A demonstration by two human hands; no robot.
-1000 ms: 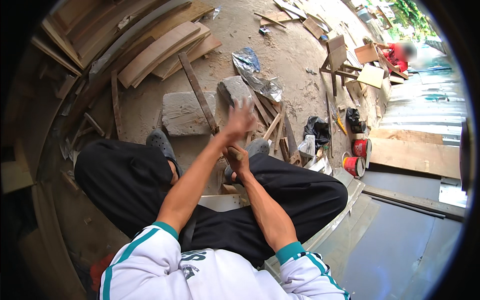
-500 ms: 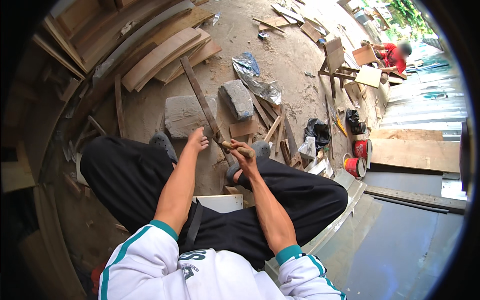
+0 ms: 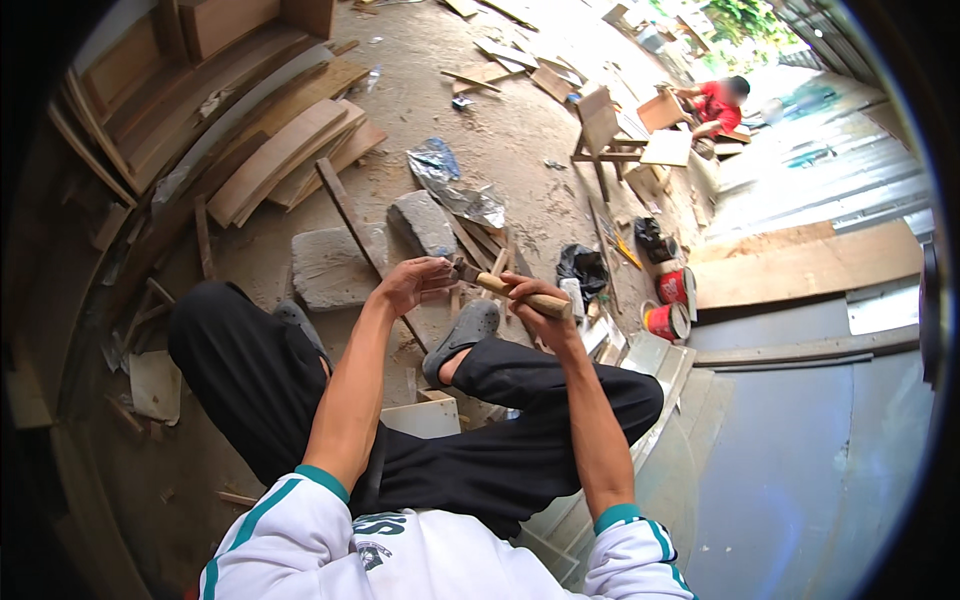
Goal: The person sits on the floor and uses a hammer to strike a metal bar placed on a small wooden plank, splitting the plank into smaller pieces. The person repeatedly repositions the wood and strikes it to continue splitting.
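My right hand (image 3: 533, 306) grips the light wooden handle of a hammer (image 3: 505, 288), held level above my crossed legs. The hammer's dark metal head points left, toward my left hand (image 3: 412, 281). My left hand's fingers curl at the hammer head and pinch something small there; what it is cannot be made out. Below both hands are my black trousers and grey shoes (image 3: 465, 333). A long dark wooden strip (image 3: 355, 225) lies on the ground just behind my left hand.
Two grey stone blocks (image 3: 330, 265) lie ahead, with curved planks (image 3: 290, 150) stacked at the back left. Wood offcuts and a black bag (image 3: 583, 268) sit to the right, beside two red cans (image 3: 672, 305). A person in red (image 3: 715, 103) works far back.
Both hands were raised together, then dropped and drew closer to me. The hammer has turned level, and my left hand has come off the wooden strip onto the hammer head.
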